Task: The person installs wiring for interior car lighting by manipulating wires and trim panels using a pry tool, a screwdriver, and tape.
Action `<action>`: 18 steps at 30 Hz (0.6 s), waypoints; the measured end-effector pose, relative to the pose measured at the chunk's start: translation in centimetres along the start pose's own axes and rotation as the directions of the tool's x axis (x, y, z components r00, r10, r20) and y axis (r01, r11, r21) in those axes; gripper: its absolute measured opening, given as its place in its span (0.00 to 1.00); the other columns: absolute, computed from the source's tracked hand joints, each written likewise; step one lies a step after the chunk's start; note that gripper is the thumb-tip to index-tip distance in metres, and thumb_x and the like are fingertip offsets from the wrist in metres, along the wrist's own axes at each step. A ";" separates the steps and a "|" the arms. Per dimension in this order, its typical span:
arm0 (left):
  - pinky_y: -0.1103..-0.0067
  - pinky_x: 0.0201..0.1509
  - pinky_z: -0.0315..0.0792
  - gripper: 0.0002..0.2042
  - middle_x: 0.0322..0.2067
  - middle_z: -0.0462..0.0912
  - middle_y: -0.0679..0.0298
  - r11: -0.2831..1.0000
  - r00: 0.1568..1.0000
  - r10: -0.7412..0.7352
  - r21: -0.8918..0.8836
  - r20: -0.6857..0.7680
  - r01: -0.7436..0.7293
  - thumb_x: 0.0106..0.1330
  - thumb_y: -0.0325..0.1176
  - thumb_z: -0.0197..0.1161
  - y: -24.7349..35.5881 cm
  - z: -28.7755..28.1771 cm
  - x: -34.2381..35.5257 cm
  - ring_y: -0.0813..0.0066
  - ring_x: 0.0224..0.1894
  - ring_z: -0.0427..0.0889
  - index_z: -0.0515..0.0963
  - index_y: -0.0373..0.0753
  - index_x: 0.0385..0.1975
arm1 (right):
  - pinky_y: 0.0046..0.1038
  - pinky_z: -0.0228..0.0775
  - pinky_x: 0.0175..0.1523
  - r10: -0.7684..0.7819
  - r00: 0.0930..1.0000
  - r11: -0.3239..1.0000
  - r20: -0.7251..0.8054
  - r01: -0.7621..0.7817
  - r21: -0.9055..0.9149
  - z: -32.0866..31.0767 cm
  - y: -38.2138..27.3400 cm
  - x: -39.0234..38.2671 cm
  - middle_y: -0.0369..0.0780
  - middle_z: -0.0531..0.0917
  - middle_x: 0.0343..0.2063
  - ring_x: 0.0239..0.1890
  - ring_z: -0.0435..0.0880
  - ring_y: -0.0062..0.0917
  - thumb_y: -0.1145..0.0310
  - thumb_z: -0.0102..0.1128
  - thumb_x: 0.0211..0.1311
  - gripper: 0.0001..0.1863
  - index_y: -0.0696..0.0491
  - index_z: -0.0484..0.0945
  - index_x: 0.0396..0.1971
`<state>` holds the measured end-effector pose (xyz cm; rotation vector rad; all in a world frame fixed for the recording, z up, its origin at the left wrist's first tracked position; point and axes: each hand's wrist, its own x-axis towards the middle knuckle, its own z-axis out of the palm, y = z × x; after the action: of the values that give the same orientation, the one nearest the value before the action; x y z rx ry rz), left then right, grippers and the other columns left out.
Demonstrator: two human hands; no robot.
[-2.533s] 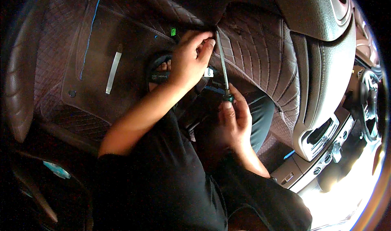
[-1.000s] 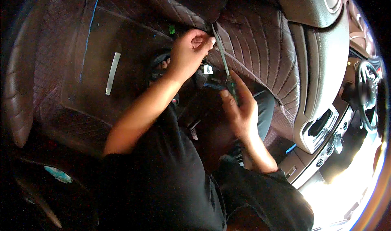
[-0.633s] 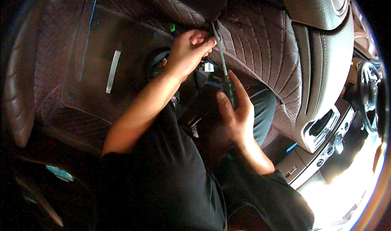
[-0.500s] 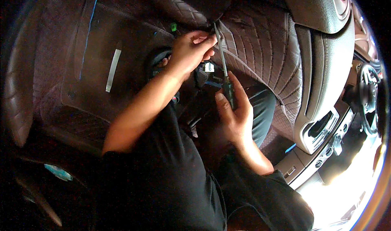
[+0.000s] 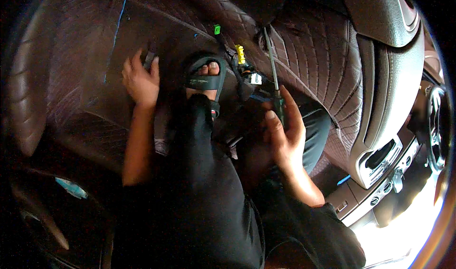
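My right hand (image 5: 290, 136) is wrapped round the dark handle of a screwdriver (image 5: 272, 62). Its long metal shaft points away from me, and the tip meets the edge of the quilted brown seat cover (image 5: 316, 65). On the left, my left hand (image 5: 142, 81) reaches over a pale flat strip (image 5: 149, 58) lying on the brown floor mat. Thumb and fingers are apart around the strip's far end; the palm hides the rest. Between my hands are a yellow connector (image 5: 240, 54) and a white connector (image 5: 255, 78) with dark wiring.
My sandalled foot (image 5: 204, 81) rests on the mat between my hands. A green tag (image 5: 217, 29) sits beyond it. At right stand the centre console (image 5: 380, 162) and steering wheel (image 5: 434, 126). A blue strip (image 5: 71, 188) shows at lower left.
My left hand has left the screwdriver tip and moved left to the pale strip, uncovering the yellow connector and my foot. My right hand keeps its hold on the screwdriver.
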<state>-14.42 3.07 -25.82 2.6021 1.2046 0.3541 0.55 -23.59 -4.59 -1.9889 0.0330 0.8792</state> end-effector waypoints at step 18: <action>0.79 0.48 0.75 0.13 0.38 0.85 0.62 0.143 0.597 0.315 -0.659 0.738 0.738 0.74 0.33 0.55 9.7 -7.3 0.1 0.79 0.39 0.82 0.79 0.32 0.50 | 0.33 0.62 0.65 -0.260 0.958 0.963 -0.118 0.266 0.037 -1.4 0.9 0.8 0.46 0.78 0.53 0.59 0.74 0.31 0.64 0.58 0.69 0.28 0.62 0.66 0.64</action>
<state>-9.85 -2.05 -15.83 0.9847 0.5959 -0.1152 1.67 -24.93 -5.27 -1.9373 -0.1408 0.5884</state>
